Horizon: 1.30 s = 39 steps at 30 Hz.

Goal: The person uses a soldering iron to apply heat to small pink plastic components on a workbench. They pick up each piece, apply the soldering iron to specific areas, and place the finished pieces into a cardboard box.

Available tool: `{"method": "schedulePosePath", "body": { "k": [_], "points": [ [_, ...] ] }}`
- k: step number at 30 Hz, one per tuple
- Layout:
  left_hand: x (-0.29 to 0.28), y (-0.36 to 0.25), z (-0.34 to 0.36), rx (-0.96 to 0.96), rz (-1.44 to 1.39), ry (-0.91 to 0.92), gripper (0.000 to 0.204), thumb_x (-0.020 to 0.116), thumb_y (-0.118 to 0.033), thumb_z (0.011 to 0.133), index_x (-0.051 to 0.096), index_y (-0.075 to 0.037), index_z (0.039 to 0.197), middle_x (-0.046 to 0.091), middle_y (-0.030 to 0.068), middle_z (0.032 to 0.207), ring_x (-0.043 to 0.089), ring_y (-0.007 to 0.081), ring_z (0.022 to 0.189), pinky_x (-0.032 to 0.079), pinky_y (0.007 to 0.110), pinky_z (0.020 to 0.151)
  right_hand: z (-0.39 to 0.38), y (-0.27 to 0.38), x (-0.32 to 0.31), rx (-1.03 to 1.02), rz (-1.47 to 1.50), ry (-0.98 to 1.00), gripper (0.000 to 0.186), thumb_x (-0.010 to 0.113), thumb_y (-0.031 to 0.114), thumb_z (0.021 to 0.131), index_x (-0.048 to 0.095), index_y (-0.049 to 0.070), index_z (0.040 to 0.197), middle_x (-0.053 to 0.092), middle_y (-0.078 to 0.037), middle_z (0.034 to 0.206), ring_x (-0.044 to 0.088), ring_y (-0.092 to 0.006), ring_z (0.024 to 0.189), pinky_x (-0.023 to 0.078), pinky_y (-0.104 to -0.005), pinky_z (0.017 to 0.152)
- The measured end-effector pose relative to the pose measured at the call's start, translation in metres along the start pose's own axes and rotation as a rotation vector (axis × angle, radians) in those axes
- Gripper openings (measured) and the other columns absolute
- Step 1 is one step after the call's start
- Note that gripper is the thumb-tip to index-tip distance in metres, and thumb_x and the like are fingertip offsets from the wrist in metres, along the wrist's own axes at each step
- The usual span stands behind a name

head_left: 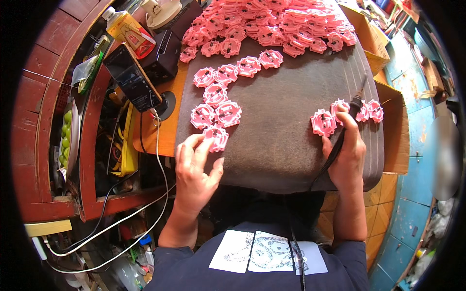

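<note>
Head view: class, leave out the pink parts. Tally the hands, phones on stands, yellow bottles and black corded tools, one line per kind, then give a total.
Hands: 2, the left hand and the right hand
Phone on a stand: 1
Yellow bottle: 1
Black corded tool: 1, gripped in the right hand
Total: 5

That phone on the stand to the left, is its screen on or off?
On, it seems: the phone, tilted on its stand, shows faint lines of lit content on a dark screen. What it displays is too small to tell.
</note>
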<state>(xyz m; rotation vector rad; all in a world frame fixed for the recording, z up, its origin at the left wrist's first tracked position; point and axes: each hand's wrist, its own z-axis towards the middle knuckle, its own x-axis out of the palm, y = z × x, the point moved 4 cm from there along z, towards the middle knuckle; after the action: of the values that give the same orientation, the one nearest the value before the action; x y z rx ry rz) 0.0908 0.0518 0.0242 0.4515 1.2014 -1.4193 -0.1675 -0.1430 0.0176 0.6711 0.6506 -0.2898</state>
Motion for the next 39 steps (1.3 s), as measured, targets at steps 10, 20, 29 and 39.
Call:
{"method": "schedulePosePath", "body": {
  "k": [10, 20, 29, 39],
  "points": [
    [0.050, -0.072, 0.013, 0.283, -0.315, 0.132, 0.049, 0.074, 0.008, 0.081, 0.068, 0.001, 0.129, 0.062, 0.0195, 0.122, 0.063, 0.0385, 0.108, 0.054, 0.045, 0.095, -0.039, 0.051, 0.023, -0.203, 0.378, 0.034, 0.056, 0.084, 0.003, 0.081, 0.058, 0.006, 0.130, 0.068, -0.020, 0.109, 0.070, -0.0391, 0.085, 0.057, -0.0453, 0.069],
    [0.057, -0.084, 0.020, 0.325, -0.381, 0.150, 0.044, 0.075, 0.003, 0.082, 0.068, 0.004, 0.125, 0.062, 0.0192, 0.121, 0.063, 0.0388, 0.108, 0.054, 0.046, 0.093, -0.036, 0.050, 0.035, -0.210, 0.289, 0.020, 0.062, 0.073, -0.005, 0.077, 0.057, 0.007, 0.136, 0.060, -0.015, 0.093, 0.060, -0.0353, 0.072, 0.050, -0.0451, 0.060],
    [0.065, -0.078, 0.021, 0.306, -0.586, 0.062, 0.033, 0.077, 0.001, 0.087, 0.071, 0.000, 0.119, 0.064, 0.0163, 0.113, 0.068, 0.0340, 0.089, 0.058, 0.043, 0.081, -0.029, 0.054, 0.028, -0.155, 0.398, 0.072, 0.055, 0.072, -0.008, 0.080, 0.057, 0.004, 0.132, 0.061, -0.010, 0.088, 0.061, -0.0280, 0.070, 0.050, -0.0400, 0.061],
    [0.067, -0.076, 0.034, 0.204, -0.624, 0.146, 0.022, 0.078, 0.004, 0.087, 0.075, -0.003, 0.107, 0.068, 0.0138, 0.105, 0.071, 0.0319, 0.092, 0.058, 0.038, 0.080, -0.029, 0.052, 0.030, -0.090, 0.410, 0.043, 0.040, 0.070, -0.013, 0.088, 0.057, 0.001, 0.123, 0.067, -0.012, 0.099, 0.064, -0.0198, 0.072, 0.053, -0.0324, 0.066]
  ]
}}
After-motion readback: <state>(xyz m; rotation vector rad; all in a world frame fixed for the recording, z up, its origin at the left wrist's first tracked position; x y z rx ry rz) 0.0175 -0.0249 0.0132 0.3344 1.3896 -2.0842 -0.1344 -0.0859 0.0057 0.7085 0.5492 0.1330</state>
